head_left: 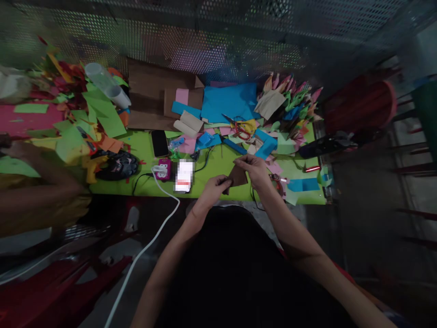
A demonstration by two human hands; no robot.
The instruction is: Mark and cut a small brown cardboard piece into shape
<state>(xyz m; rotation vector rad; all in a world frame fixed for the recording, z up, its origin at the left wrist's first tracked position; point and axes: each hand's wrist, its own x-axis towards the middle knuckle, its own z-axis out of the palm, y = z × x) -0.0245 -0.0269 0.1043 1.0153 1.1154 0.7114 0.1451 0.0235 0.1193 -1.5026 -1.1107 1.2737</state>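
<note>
A small brown piece of paper (238, 176) is held between both hands above the near edge of a lime-green table (143, 150). My left hand (214, 188) pinches its lower left corner, fingers closed. My right hand (254, 169) grips its upper right edge, fingers curled onto it. The paper looks folded into an angular shape. Just beyond my hands lie a blue paper strip (266, 146) and red-handled scissors (241, 130).
Coloured paper sheets and scraps cover the table, with a large blue sheet (229, 102), cardboard (150, 91), folded paper shapes (293, 100) and a clear cup (105, 84). A black phone (160, 143), a lit phone (184, 175), a pink plug block (164, 169) with white cable. Another person's arm (37, 191) at left.
</note>
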